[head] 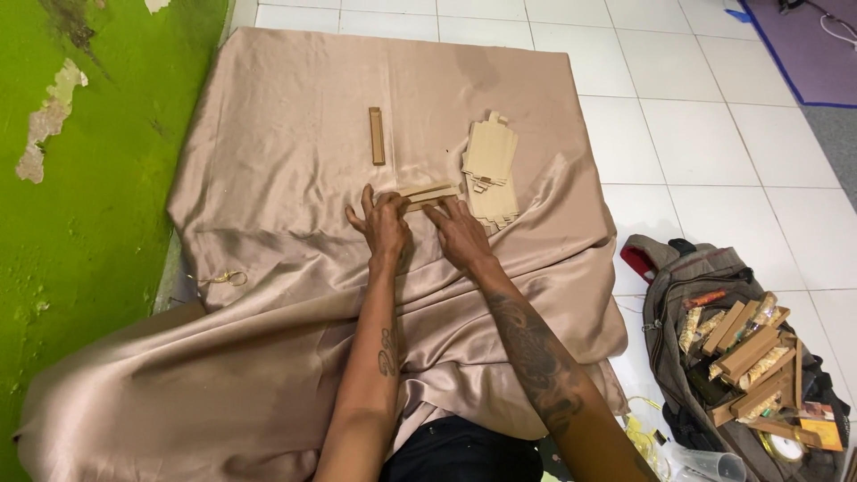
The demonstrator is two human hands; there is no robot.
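- Lowest in the frame, my two forearms reach up from the bottom centre over the beige satin cloth (268, 357) spread on the white tiled floor (714, 161).
- At lower right, an open backpack (678, 295) lies on the floor, stuffed with slim tan boxes (748, 350) and small packets.
- At the centre, my left hand (384, 223) presses down on the near end of a narrow cardboard box (428, 194); its grip is curled over the piece, fingers bent on it.
- My right hand (457, 230) lies just beside it, fingers stretched flat, fingertips touching the same box; this grip is open, pressing rather than clasping.
- That box looks half-formed to me: long flaps show, edges not yet closed.
- Just right of it, touching the cloth, a stack of flat cardboard blanks (491, 170) waits unfolded, so I judge most of the work is left.
- Farther up, centre-left, one finished slim box (377, 136) lies apart, upright in the frame.
- At far left, the green wall (89, 178) shows peeling paint.
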